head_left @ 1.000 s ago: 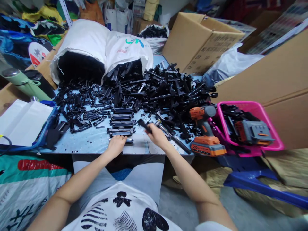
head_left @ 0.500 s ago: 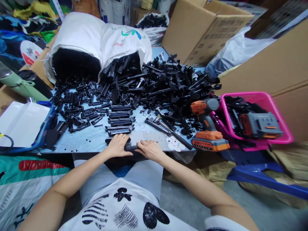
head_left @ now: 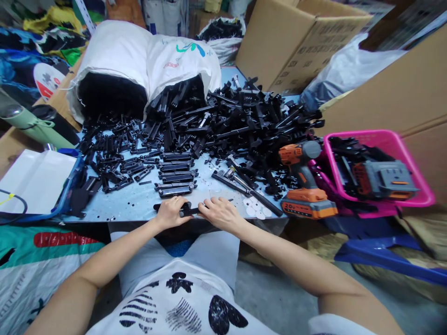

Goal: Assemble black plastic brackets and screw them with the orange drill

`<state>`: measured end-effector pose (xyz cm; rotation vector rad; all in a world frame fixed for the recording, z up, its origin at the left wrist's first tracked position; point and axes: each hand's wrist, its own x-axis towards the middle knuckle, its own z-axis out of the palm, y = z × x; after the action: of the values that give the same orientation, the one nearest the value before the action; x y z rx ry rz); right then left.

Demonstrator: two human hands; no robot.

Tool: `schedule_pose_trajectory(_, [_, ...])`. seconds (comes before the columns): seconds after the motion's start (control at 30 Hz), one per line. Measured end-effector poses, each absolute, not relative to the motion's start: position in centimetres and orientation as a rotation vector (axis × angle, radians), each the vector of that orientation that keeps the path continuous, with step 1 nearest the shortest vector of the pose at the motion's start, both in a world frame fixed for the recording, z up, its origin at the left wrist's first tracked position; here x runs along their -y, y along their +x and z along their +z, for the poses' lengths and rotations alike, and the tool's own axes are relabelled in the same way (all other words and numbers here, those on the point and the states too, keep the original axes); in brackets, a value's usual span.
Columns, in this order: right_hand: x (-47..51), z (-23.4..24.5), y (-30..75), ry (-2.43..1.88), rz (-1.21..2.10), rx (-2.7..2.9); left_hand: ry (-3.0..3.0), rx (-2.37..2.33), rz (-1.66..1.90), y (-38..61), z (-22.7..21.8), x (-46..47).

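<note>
At the front edge of the table, my left hand [head_left: 173,213] curls closed over a black plastic part [head_left: 189,211]. My right hand [head_left: 218,214] closes on the other end of this part, its fingers bent over the top. Another black piece pokes out to the left of my left hand, and a thin dark tip shows just past my right fingers. Right behind my hands lies a row of several long black parts [head_left: 176,177], set side by side. Much of what I hold is hidden by my fingers.
Loose black parts [head_left: 240,121] heap up behind, spilling from white sacks [head_left: 115,51]. To the right stand an orange cordless drill [head_left: 302,181] and a pink basket [head_left: 380,135] with a battery-like block. White discs [head_left: 254,208] lie nearby. A blue tray [head_left: 70,186] with paper sits left.
My right hand has shifted slightly right and its fingers have bent more over the part. The black part between my hands has turned or lifted a little. My left hand stays almost in place.
</note>
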<state>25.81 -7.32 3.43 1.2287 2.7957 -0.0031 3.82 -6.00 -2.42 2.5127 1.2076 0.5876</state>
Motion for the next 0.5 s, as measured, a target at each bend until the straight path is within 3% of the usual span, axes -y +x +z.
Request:
schedule_pose_trajectory(0.13, [7.3,0.5,27.4,1.272,-0.002,-2.848,2.555,-1.157,0.412,5.0,-1.8,6.7])
schedule_pose_trajectory(0.23, [6.8,-1.9,29.1,1.337,0.015,-2.939,2.607,-1.153,0.535,4.8,-0.8,4.2])
schedule_pose_trajectory(0.33, [6.5,-3.4,30.0,1.415,-0.049,-2.999,2.4,-1.588,0.712,2.3,0.3,-2.8])
schedule_pose_trajectory(0.4, [6.5,-3.8,30.0,1.444,-0.119,-3.009,2.169,-1.924,0.633,0.0,0.6,-8.6])
schedule_pose_trajectory(0.5, [6.9,-3.8,29.6,1.463,-0.221,-3.0,1.988,-2.019,0.396,-2.4,0.5,-15.7])
